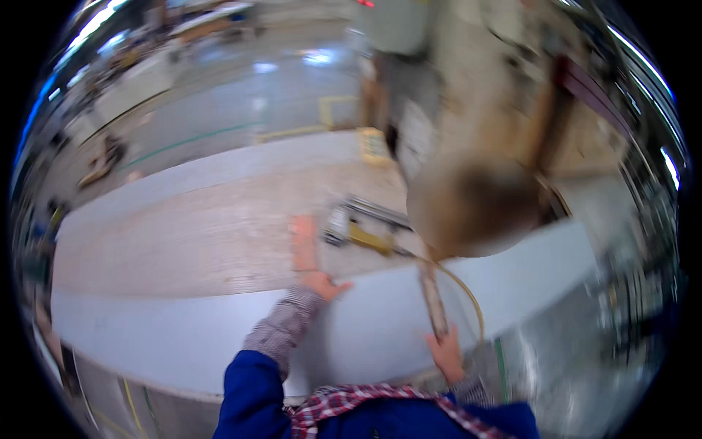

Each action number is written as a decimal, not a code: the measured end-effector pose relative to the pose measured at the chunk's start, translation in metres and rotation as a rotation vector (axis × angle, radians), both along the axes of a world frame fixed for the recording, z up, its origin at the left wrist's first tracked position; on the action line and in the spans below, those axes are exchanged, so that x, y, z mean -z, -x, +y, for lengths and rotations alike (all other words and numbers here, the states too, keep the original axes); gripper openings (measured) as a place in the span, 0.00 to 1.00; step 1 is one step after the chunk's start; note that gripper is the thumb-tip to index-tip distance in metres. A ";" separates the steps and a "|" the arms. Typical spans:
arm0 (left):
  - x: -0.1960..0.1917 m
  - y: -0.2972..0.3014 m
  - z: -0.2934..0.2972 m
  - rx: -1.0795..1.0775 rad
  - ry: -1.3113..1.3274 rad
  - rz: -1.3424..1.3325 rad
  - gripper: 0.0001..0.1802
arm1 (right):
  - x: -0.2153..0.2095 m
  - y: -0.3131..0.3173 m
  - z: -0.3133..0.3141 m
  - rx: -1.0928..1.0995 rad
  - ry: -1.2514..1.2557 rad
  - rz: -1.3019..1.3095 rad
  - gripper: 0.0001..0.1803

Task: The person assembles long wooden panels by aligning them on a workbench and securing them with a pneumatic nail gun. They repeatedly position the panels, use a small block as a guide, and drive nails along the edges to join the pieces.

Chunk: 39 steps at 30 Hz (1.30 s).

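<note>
My right hand (447, 355) is closed round the wooden handle of a mallet (479, 208), raised toward me; its large round brown head is smeared by motion. Beside the near edge of a wood-toned panel (175, 234), my left hand (320, 284) holds the near end of a flat salmon-coloured block (303, 241), thumb pointing right. The block lies across the panel's surface. A yellow and silver nail gun (358, 233) rests on its side to the right of the block. The mallet's head hides part of the bench behind it.
The panel lies on a long pale workbench (175, 329). A yellow hose (472, 293) curves from near the nail gun over the bench's near edge. A small yellow box (374, 146) sits at the far edge. Floor with painted lines (197, 143) and blurred shelving (117, 91) lie beyond.
</note>
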State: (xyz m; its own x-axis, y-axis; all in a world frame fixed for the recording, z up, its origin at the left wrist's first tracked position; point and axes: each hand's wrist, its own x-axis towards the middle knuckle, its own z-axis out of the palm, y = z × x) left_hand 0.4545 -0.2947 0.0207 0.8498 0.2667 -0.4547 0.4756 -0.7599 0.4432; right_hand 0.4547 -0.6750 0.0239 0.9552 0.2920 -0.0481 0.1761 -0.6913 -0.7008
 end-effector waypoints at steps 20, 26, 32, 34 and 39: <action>-0.043 0.263 -0.037 0.276 -0.190 -0.377 0.47 | -0.034 0.018 0.002 0.088 0.330 0.219 0.39; -0.023 0.328 -0.013 0.032 -0.687 -0.675 0.27 | -0.062 -0.017 -0.011 -0.121 0.718 0.029 0.35; -0.047 0.328 -0.002 0.198 -0.825 -0.758 0.21 | -0.106 -0.011 -0.008 -0.151 0.240 0.192 0.31; -0.080 0.324 0.009 0.318 -0.754 -0.731 0.22 | -0.103 -0.018 -0.025 -0.185 0.359 0.015 0.26; -0.180 0.322 0.031 0.445 -0.334 -0.313 0.25 | -0.136 -0.028 -0.019 -0.345 0.655 0.223 0.37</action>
